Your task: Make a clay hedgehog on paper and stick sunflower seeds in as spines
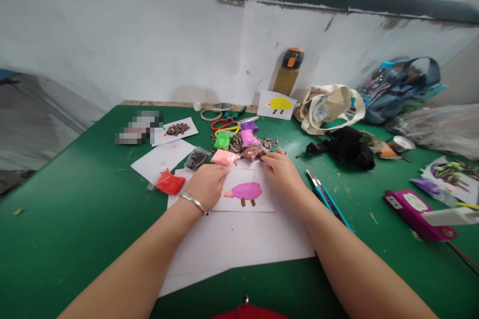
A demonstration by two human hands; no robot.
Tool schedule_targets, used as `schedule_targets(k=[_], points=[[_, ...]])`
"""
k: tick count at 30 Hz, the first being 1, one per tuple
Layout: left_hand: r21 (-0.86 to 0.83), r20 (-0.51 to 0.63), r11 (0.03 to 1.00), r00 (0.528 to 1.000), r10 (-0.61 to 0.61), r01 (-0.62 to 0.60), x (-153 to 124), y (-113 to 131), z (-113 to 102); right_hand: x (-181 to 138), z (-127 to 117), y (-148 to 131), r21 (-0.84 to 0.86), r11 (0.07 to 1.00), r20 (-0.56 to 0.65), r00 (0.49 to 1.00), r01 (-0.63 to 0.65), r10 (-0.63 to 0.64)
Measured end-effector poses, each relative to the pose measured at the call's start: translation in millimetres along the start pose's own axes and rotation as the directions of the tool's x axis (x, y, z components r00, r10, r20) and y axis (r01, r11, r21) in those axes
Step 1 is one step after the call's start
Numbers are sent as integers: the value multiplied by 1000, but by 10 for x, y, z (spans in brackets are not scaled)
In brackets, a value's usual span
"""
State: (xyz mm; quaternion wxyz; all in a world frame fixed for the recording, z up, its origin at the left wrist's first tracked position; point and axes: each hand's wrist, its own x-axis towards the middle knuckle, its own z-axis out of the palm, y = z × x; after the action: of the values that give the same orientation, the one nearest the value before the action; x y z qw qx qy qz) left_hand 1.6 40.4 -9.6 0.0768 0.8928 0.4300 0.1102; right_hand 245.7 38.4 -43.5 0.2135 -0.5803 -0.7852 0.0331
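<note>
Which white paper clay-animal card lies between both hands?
The white paper card bearing a purple clay animal; the yellow-animal card sits farther back, the left spiky card and right spiky card farther out.

We see a white card [268, 203] lying flat on larger white paper [243, 239]; the card bears a purple animal [247, 190], its pink snout [228, 193] toward the card's left edge, two brown legs [243, 203] below.

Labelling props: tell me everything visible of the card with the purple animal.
The card is white, paper-like, flat on a larger sheet. It bears a purple, clay-looking animal with a pink snout pointing left and two brown legs. The left hand overlaps its left edge; the right hand is by its far right corner, contact unclear.
</note>
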Motion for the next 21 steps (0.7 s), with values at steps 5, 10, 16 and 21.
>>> schedule_targets(k=[5, 10, 16, 21], points=[[19, 29, 999, 999, 28, -29, 4, 18, -13, -19, -7, -65, -47, 999, 18, 1000, 19, -18], [15, 22, 999, 999, 35, -35, -12, 9, 5, -16, -53, -122, -114, 993, 68, 998, 7, 1], [30, 35, 999, 999, 40, -41, -13, 13, -5, 92, -150, -201, -262, 965, 188, 981, 1, 50], [9, 28, 999, 999, 43, -43, -23, 20, -10, 124, -104, -260, -294, 955, 145, 986, -38, 84]])
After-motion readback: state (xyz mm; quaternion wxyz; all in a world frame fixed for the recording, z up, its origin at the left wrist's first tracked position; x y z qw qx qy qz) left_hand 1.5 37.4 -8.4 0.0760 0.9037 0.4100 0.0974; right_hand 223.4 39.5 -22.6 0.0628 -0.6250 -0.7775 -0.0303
